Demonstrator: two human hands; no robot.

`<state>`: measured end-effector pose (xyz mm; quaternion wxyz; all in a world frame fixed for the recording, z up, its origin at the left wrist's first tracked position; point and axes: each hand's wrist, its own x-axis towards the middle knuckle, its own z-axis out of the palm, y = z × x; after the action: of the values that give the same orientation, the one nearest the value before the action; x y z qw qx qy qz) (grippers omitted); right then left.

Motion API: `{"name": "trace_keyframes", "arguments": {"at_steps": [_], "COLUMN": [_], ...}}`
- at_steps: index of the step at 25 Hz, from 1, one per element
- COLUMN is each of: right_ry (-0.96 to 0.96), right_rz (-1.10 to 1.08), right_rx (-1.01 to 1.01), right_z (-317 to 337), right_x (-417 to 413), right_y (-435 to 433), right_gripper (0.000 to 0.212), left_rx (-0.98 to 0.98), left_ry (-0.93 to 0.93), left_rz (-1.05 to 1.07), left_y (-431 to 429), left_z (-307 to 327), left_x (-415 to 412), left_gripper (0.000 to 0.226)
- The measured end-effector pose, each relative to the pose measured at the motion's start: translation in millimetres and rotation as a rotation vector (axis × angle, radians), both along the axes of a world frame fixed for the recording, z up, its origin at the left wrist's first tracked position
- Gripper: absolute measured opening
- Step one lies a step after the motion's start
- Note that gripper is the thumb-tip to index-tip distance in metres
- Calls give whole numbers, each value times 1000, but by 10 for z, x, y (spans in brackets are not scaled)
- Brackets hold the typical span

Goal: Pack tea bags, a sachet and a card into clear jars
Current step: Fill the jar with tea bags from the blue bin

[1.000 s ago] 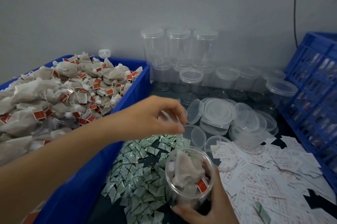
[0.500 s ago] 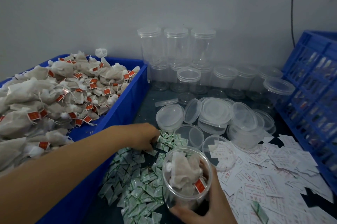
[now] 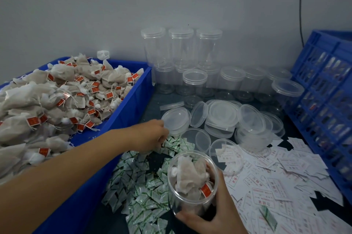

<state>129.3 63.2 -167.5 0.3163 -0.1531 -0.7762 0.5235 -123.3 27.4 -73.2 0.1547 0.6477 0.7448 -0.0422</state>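
Dim, flat, bluish light with soft shadows; faint sheen on the clear lids (image 3: 222,112). Wide-angle bending at the edges; the near forearm (image 3: 57,172) is slightly soft.

Person's body, head view. The left forearm (image 3: 66,167) is bare along all its visible length and narrows toward the wrist. The left hand (image 3: 150,136) and the right hand (image 3: 219,212) are bare (the right visible only from the wrist forward).

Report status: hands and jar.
Left hand on green-white sachet pile, grasp unclear. Right hand grips clear plastic jar of tea bags. Nothing in the way.
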Motion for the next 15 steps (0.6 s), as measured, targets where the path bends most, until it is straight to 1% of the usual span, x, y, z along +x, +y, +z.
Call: {"name": "trace_keyframes", "arguments": {"at_steps": [3,5,7,9,10,13,15], "right_ry": [-14,-21,-18,-20,-21,-24,-26], "right_rz": [18,9,10,11,12,18,31], "right_rx": [-17,-21,-24,-23,-24,-17,-6], "right_z": [-2,-7,8,9,4,3,-4], "right_x": [15,30,38,40,42,37,38], "right_y": [-5,-11,-16,-15,-16,-14,-3], "right_gripper": [104,106,106,105,105,106,106], "left_rx": [180,204,188,129,67,-147,-162], "left_ry": [-171,-200,-193,-134,-68,127,188], "left_rz": [49,33,25,18,16,28,-34], "left_y": [-12,-42,-60,-26,3,77,104], "left_z": [210,278,242,166,121,-46,-133], "left_x": [17,59,77,59,45,-4,-9], "left_gripper": [18,20,23,16,12,26,20]}}
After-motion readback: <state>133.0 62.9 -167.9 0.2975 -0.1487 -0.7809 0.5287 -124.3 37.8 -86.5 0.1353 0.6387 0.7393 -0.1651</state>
